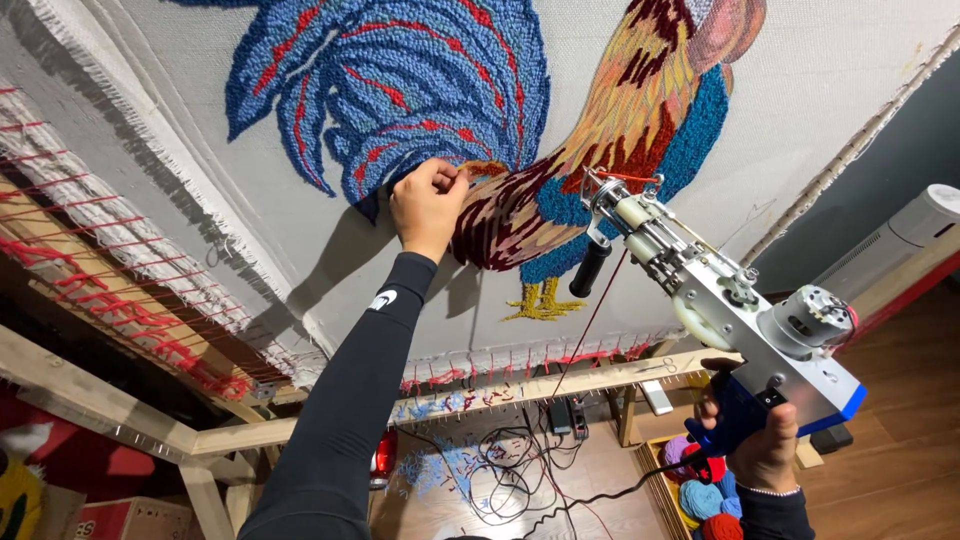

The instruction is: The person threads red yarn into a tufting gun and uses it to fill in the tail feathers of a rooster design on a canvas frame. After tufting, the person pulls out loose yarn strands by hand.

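Up at about twelve o'clock from the person, the left hand [428, 205] pinches a bit of yarn at the edge of the tufted rooster [480, 110], thumb and fingertips closed narrowly on strands where the dark red body meets the blue tail. That yarn looks soft, light and easily pulled, so a fingertip pinch close to the cloth seems the sensible hold; the backing cloth [840, 70] is stretched taut and probably gives only slightly. At four o'clock the right hand [765, 450] is wrapped firmly around the blue grip of one tufting gun [720, 300], which looks metal, rigid and fairly heavy toward its motor end, with one black side handle free and a red thread running to its needle. One wooden frame [560, 385] carries the cloth, its rail studded with nails. Below, at six o'clock, lie tangled cables [505, 470] and, by the right wrist, several yarn balls [700, 495], roughly five showing.
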